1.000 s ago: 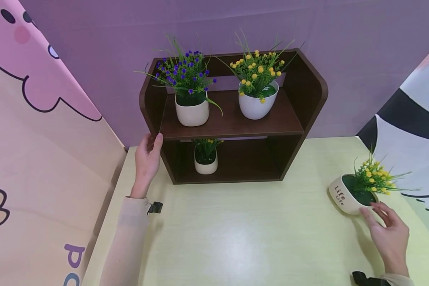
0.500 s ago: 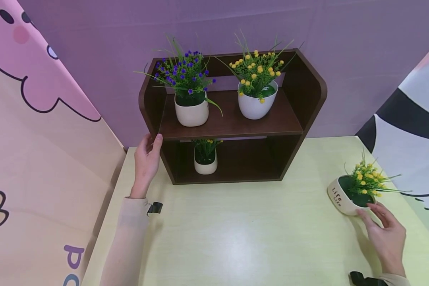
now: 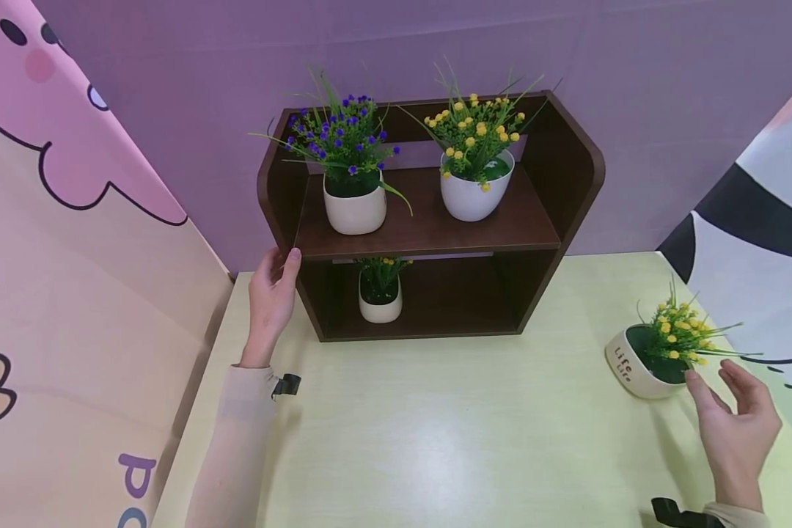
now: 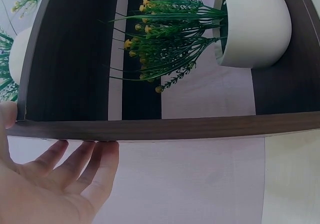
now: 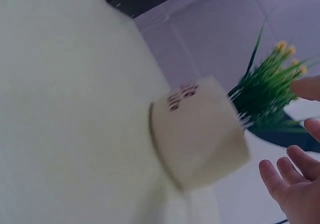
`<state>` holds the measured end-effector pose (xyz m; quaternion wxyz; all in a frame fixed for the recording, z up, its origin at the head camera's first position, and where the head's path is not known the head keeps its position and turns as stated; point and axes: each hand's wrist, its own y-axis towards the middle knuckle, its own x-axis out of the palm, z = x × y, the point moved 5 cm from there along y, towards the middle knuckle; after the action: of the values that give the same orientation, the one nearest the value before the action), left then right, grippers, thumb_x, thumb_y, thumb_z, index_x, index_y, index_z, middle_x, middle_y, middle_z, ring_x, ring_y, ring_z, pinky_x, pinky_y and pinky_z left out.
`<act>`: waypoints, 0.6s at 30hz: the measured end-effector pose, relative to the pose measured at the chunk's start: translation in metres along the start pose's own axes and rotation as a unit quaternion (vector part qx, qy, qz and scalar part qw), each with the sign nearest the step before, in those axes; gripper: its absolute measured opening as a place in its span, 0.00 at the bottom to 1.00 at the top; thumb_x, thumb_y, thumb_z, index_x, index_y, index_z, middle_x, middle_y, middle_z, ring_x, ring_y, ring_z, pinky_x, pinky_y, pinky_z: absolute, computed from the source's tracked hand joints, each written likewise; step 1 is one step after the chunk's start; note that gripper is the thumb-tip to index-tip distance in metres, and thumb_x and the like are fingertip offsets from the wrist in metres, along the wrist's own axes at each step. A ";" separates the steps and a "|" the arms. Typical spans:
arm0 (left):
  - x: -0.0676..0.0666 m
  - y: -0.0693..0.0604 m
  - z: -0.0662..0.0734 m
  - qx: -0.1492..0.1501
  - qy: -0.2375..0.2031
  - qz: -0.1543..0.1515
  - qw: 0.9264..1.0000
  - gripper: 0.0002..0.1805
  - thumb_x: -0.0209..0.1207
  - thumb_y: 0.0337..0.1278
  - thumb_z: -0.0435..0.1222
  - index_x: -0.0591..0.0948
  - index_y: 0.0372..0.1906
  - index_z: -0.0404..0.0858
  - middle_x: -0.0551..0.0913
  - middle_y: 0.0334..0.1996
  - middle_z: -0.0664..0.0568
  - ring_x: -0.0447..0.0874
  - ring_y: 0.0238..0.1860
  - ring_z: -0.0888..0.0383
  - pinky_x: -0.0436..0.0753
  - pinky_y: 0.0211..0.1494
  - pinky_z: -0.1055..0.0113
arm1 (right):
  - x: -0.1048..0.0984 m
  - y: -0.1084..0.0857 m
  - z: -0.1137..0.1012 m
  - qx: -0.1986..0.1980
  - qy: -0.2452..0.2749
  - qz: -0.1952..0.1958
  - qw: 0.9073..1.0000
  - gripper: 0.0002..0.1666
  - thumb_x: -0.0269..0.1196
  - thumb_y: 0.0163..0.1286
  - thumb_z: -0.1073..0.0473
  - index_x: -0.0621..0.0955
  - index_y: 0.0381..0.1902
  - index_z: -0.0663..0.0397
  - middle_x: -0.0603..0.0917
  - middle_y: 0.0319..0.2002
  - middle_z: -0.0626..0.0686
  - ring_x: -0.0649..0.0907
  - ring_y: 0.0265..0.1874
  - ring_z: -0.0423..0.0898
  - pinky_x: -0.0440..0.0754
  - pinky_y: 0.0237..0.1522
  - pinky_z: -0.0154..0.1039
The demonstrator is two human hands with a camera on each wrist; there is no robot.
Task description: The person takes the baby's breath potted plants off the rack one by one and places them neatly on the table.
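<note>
My left hand (image 3: 272, 308) holds the left side panel of the dark brown shelf (image 3: 429, 248), thumb at its front edge. In the left wrist view, the fingertips (image 4: 107, 146) press against the panel's outer face. A cream oval pot (image 3: 640, 370) marked "Life" stands on the table at right, with yellow flowers (image 3: 681, 330) in it. Just right of it is my right hand (image 3: 739, 433), fingers apart and holding nothing. The right wrist view has a gap between this hand (image 5: 300, 184) and the pot (image 5: 200, 139).
On the upper board stand a pot with purple flowers (image 3: 355, 213) and a white pot with yellow flowers (image 3: 475, 198). A smaller white pot (image 3: 380, 311) is at the left of the lower level. A purple backdrop (image 3: 204, 110) rises behind the table (image 3: 435, 425).
Over the last second the oval pot turned a little and shifted slightly left; my right hand then let go of its rim and drew away to the right. My left hand stays in place.
</note>
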<state>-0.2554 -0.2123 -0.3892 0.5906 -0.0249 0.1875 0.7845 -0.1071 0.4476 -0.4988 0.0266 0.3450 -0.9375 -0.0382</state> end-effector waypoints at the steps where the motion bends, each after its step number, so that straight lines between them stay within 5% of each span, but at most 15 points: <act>1: 0.000 0.000 0.000 0.000 0.001 0.000 1.000 0.29 0.55 0.81 0.49 0.75 0.71 0.32 0.80 0.68 0.34 0.79 0.71 0.39 0.75 0.77 0.46 | 0.002 0.000 -0.006 -0.010 0.007 0.002 1.000 0.28 0.74 0.62 0.71 0.85 0.59 0.50 0.83 0.58 0.40 0.81 0.62 0.36 0.79 0.49 0.14; 8: 0.000 0.000 0.000 0.001 0.000 -0.002 1.000 0.29 0.54 0.81 0.49 0.75 0.72 0.32 0.80 0.68 0.34 0.79 0.71 0.39 0.74 0.78 0.47 | 0.016 -0.006 -0.041 -0.065 0.013 -0.008 0.998 0.28 0.73 0.63 0.72 0.85 0.61 0.57 0.84 0.57 0.42 0.83 0.61 0.38 0.80 0.52 0.17; 18: -0.001 0.001 0.002 -0.007 -0.006 -0.006 1.000 0.31 0.55 0.81 0.50 0.74 0.73 0.33 0.79 0.69 0.35 0.78 0.72 0.40 0.74 0.78 0.47 | 0.042 -0.021 -0.077 -0.144 -0.070 -0.047 0.986 0.28 0.70 0.65 0.73 0.83 0.64 0.63 0.84 0.59 0.41 0.83 0.60 0.40 0.81 0.52 0.17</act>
<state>-0.2554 -0.2128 -0.3872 0.5965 -0.0260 0.1784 0.7821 -0.1198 0.4007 -0.4233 0.0085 0.3780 -0.9043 -0.1984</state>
